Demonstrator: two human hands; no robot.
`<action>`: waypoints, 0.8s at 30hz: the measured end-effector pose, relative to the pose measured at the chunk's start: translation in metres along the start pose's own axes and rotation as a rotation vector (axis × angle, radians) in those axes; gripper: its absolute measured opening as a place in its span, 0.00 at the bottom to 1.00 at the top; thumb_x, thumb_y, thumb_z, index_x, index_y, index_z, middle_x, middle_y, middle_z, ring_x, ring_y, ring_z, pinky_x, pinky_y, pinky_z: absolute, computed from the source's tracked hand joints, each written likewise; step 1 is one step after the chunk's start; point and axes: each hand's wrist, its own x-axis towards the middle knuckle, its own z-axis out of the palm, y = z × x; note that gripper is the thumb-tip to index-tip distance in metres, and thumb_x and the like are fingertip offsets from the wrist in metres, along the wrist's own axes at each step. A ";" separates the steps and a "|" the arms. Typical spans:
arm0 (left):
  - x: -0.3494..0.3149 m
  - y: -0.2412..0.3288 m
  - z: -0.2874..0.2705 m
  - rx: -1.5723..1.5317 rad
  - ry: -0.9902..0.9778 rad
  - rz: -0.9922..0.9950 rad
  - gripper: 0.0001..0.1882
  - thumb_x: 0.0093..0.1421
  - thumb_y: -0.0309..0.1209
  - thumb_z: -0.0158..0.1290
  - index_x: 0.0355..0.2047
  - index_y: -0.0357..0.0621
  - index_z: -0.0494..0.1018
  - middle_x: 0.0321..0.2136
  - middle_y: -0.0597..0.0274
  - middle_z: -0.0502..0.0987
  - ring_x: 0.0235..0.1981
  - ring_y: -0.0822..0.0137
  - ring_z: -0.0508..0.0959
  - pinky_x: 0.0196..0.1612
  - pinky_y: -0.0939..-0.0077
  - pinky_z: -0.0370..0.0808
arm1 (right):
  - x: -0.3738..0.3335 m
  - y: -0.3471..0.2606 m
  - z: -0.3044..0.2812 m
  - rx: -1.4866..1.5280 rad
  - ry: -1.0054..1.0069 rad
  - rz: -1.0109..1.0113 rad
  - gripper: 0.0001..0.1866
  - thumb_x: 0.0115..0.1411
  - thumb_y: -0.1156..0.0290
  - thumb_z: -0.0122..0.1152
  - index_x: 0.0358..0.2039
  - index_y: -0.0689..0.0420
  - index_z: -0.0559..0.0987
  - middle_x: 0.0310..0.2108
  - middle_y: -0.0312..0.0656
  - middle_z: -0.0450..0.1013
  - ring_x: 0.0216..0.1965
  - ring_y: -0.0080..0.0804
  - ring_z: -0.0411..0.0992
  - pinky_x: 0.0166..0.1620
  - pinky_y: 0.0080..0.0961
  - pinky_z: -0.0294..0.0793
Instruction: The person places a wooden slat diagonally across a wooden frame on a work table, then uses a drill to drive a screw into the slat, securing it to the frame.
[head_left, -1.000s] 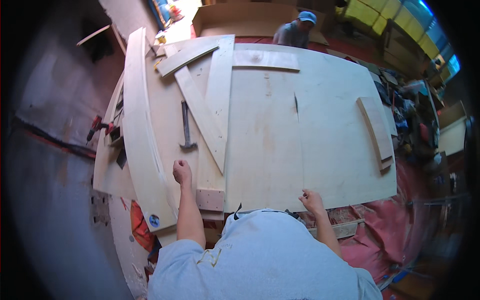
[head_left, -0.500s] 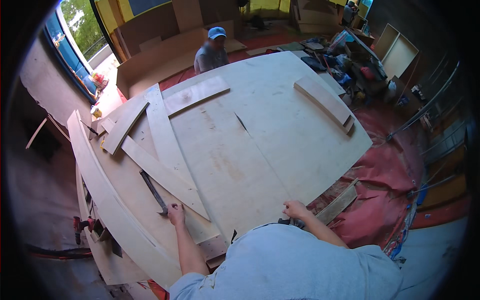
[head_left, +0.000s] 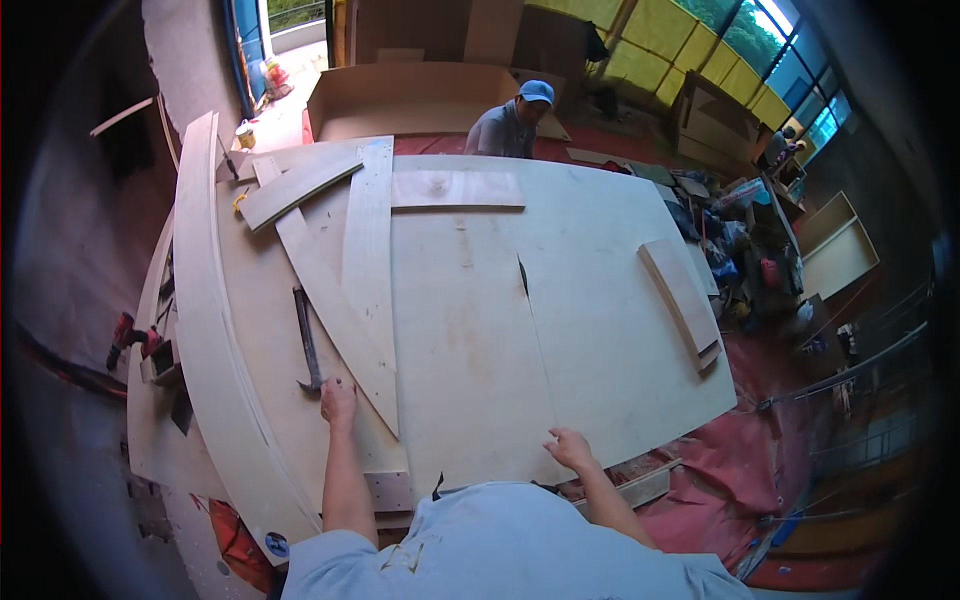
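Note:
My left hand (head_left: 339,402) is closed low over the plywood sheet (head_left: 470,370), just beside the head of a dark claw hammer (head_left: 307,340). What its curled fingers hold, if anything, is too small to make out. The hammer lies on the sheet, its handle pointing away from me. Over the near edge of the sheet, my right hand (head_left: 569,449) has thumb and forefinger apart, with nothing visible between them. Near it a thin seam line runs away to a dark slit (head_left: 522,275). A long pale board (head_left: 335,320) lies diagonally to the right of the hammer.
More boards lie on the sheet: a wide one (head_left: 368,240), a short one (head_left: 457,190) and a stacked pair (head_left: 682,305). A long curved panel (head_left: 205,290) lines the left edge, with a red drill (head_left: 130,338) beyond. Across the sheet is a person in a blue cap (head_left: 508,122).
My view has turned left, so the sheet sits straighter and more yellow wall shows at the back. Both hands stay near the same spots; the hammer and boards lie as before.

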 end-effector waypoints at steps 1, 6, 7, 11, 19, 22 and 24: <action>0.003 -0.002 -0.004 0.013 0.005 -0.025 0.22 0.58 0.40 0.65 0.51 0.46 0.76 0.52 0.53 0.77 0.53 0.51 0.78 0.54 0.56 0.76 | -0.001 -0.005 0.004 0.002 -0.021 -0.001 0.27 0.60 0.54 0.66 0.56 0.54 0.80 0.52 0.50 0.79 0.55 0.49 0.76 0.59 0.43 0.75; -0.004 -0.007 -0.003 0.028 0.023 -0.001 0.21 0.57 0.41 0.65 0.48 0.46 0.78 0.49 0.53 0.78 0.51 0.51 0.79 0.52 0.56 0.76 | 0.022 -0.021 -0.011 0.044 0.000 -0.057 0.26 0.60 0.55 0.66 0.56 0.55 0.80 0.55 0.51 0.77 0.57 0.50 0.74 0.61 0.42 0.74; -0.001 -0.007 -0.002 0.019 0.035 -0.013 0.21 0.57 0.41 0.65 0.48 0.46 0.78 0.49 0.53 0.78 0.51 0.51 0.79 0.52 0.56 0.76 | 0.026 -0.025 -0.013 0.056 0.004 -0.042 0.26 0.60 0.55 0.66 0.56 0.55 0.80 0.55 0.51 0.77 0.57 0.50 0.74 0.61 0.42 0.74; -0.001 0.002 -0.001 0.025 -0.008 -0.022 0.20 0.57 0.41 0.65 0.46 0.45 0.77 0.48 0.53 0.79 0.50 0.51 0.79 0.52 0.56 0.76 | 0.030 -0.032 -0.007 0.024 -0.018 -0.118 0.25 0.61 0.58 0.66 0.56 0.56 0.79 0.58 0.49 0.75 0.60 0.49 0.72 0.61 0.41 0.73; 0.009 -0.005 -0.008 0.130 -0.011 0.019 0.17 0.56 0.40 0.65 0.41 0.44 0.81 0.43 0.50 0.82 0.46 0.48 0.82 0.48 0.54 0.79 | 0.044 -0.062 -0.008 0.046 -0.049 -0.148 0.23 0.61 0.60 0.66 0.53 0.58 0.80 0.55 0.46 0.74 0.56 0.49 0.73 0.58 0.43 0.75; 0.020 0.003 -0.020 0.292 -0.080 0.033 0.16 0.57 0.40 0.63 0.40 0.44 0.82 0.42 0.48 0.84 0.45 0.49 0.83 0.47 0.55 0.80 | 0.069 -0.089 -0.009 0.066 -0.066 -0.219 0.23 0.61 0.61 0.66 0.54 0.58 0.79 0.59 0.46 0.72 0.59 0.50 0.72 0.59 0.44 0.74; 0.038 0.021 -0.021 0.487 -0.218 0.115 0.15 0.57 0.40 0.61 0.39 0.43 0.83 0.42 0.47 0.84 0.45 0.50 0.84 0.47 0.56 0.80 | 0.086 -0.101 -0.011 0.112 0.048 -0.246 0.22 0.61 0.63 0.65 0.54 0.58 0.78 0.60 0.44 0.71 0.59 0.49 0.71 0.58 0.46 0.76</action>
